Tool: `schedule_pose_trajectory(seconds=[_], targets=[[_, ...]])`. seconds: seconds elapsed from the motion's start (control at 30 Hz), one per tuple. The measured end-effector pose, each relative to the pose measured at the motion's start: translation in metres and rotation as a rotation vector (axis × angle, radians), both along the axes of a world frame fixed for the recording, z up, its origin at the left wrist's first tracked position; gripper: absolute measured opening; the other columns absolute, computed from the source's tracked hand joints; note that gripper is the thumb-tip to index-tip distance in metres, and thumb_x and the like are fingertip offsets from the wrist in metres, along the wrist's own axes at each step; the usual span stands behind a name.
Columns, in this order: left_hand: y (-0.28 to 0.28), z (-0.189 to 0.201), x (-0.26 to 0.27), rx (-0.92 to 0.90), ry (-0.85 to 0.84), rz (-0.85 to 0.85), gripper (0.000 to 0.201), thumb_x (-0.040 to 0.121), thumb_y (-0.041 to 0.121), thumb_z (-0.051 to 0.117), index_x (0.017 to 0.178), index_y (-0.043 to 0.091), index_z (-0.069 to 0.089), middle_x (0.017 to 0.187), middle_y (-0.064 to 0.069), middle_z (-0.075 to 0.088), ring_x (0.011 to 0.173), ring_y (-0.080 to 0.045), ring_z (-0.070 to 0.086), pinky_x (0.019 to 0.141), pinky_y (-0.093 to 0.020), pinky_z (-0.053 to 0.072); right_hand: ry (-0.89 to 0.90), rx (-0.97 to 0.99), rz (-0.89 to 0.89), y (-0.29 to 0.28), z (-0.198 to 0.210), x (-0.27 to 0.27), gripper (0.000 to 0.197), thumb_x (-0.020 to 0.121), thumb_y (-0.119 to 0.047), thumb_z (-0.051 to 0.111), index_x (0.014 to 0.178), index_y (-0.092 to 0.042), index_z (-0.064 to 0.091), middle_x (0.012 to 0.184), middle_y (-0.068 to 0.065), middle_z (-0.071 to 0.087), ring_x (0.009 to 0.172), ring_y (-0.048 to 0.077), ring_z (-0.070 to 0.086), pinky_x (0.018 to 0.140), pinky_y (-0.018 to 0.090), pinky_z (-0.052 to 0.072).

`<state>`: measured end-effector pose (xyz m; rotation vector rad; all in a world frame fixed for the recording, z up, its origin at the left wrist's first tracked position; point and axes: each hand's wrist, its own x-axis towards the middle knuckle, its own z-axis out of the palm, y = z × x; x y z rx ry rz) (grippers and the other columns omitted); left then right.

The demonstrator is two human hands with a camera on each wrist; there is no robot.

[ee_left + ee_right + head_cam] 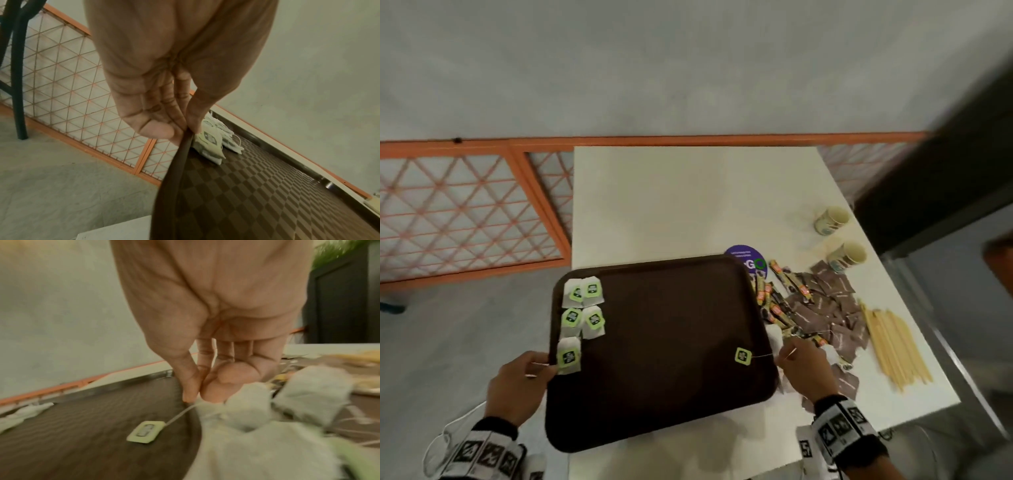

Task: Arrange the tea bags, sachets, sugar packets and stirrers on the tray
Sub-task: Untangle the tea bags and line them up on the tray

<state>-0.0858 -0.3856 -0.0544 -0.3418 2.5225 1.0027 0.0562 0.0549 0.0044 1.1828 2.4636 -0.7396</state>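
A dark brown tray (pixel 661 394) lies on the white table and hangs over its left edge. Several white tea bags (pixel 582 308) with green tags lie in rows along the tray's left side. My left hand (pixel 544 366) grips the tray's left rim (pixel 180 155) between thumb and fingers, right by the nearest tea bag (pixel 207 146). My right hand (pixel 786 354) is at the tray's right rim. Its thumb and forefinger (pixel 191 391) pinch the string of a tea bag (pixel 246 404). That string's green tag (pixel 743 356) (pixel 146 431) lies on the tray.
Right of the tray lie more loose tea bags (pixel 312 389), yellow-black sachets (pixel 780 305), brown sugar packets (pixel 828 308) and wooden stirrers (pixel 893 346). Two paper cups (pixel 832 219) (pixel 851 255) lie near the right edge. A purple round sticker (pixel 746 255) sits behind the tray.
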Motion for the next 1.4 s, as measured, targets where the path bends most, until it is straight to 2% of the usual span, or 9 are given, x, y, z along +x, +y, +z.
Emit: schedule_pose_trajectory(seconds=[0.1,0.3,0.5,0.6,0.77,0.93,1.13,1.27,1.4], targets=[[-0.001,-0.007,-0.004,-0.02,-0.022,-0.008,0.016,0.08,0.01,0.078,0.08,0.022,0.067,0.079,-0.007,0.074,0.075,-0.027,0.07,0.074,-0.045,0.054,0.019,0.054,0.029,0.027,-0.011,0.009,0.011,0.085,-0.017,0.068,0.09,-0.022,0.06,0.096,0.004,0.068,0.091,0.026,0.063,0.071,0.033,0.048],[-0.025,-0.045,-0.017,-0.076,-0.127,-0.01,0.015,0.083,0.015,0.077,0.085,0.027,0.067,0.085,-0.006,0.076,0.078,-0.027,0.072,0.081,-0.057,0.055,0.041,-0.022,0.338,0.041,-0.025,-0.009,0.064,0.087,-0.011,0.062,0.141,-0.037,0.04,0.137,0.005,0.038,0.105,0.028,0.061,0.087,0.041,0.054],[0.006,-0.005,-0.008,-0.141,-0.051,0.032,0.031,0.087,0.015,0.072,0.115,0.01,0.061,0.101,-0.013,0.065,0.095,-0.037,0.063,0.087,-0.051,0.051,0.077,-0.047,0.335,0.051,-0.03,-0.019,0.012,0.086,-0.021,0.064,0.097,-0.023,0.058,0.11,0.001,0.046,0.093,0.025,0.057,0.081,0.041,0.051],[0.001,-0.02,-0.008,-0.217,-0.028,0.071,0.059,0.079,0.031,0.076,0.125,0.002,0.054,0.115,-0.024,0.06,0.106,-0.044,0.059,0.088,-0.051,0.047,0.194,-0.104,0.293,0.068,-0.027,-0.013,0.023,0.084,-0.017,0.064,0.068,-0.025,0.049,0.083,-0.001,0.052,0.078,0.017,0.049,0.064,0.026,0.037],[0.104,0.065,0.004,-0.225,0.273,-0.17,0.021,0.086,0.019,0.074,0.104,0.011,0.066,0.095,-0.008,0.069,0.086,-0.029,0.066,0.079,-0.042,0.051,0.347,-0.297,0.151,0.104,0.012,0.009,0.014,0.089,-0.014,0.065,0.082,-0.014,0.053,0.083,0.002,0.063,0.072,0.018,0.059,0.065,0.029,0.051],[0.233,0.108,0.02,0.112,0.283,-0.398,0.015,0.083,0.023,0.076,0.094,0.028,0.068,0.082,0.012,0.071,0.078,0.012,0.062,0.072,-0.001,0.04,0.55,-0.594,0.102,0.122,0.068,0.017,0.014,0.089,-0.005,0.067,0.086,0.001,0.054,0.097,0.022,0.065,0.075,0.022,0.066,0.061,0.029,0.057],[0.369,0.138,0.056,0.801,-0.458,-0.515,0.046,0.078,0.038,0.074,0.121,0.026,0.062,0.108,-0.007,0.072,0.101,-0.024,0.071,0.08,-0.036,0.059,0.55,-0.681,0.29,0.124,0.097,0.004,0.016,0.081,-0.02,0.077,0.086,-0.008,0.067,0.078,0.007,0.071,0.066,0.016,0.064,0.063,0.028,0.053],[0.408,0.129,0.063,0.709,-0.331,-0.533,0.006,0.091,0.011,0.067,0.095,0.006,0.065,0.098,-0.021,0.071,0.085,-0.029,0.073,0.07,-0.032,0.061,0.53,-0.533,0.245,0.14,0.076,0.016,0.02,0.082,-0.021,0.079,0.095,-0.015,0.065,0.078,0.004,0.072,0.063,0.013,0.068,0.061,0.024,0.056],[0.411,0.1,0.06,0.437,-0.263,-0.566,0.007,0.089,0.01,0.069,0.086,0.005,0.066,0.089,-0.02,0.072,0.073,-0.025,0.072,0.068,-0.036,0.062,0.15,-0.096,0.359,0.142,0.016,0.04,0.029,0.084,-0.034,0.073,0.108,-0.023,0.06,0.106,-0.002,0.064,0.088,0.013,0.062,0.078,0.032,0.058]])
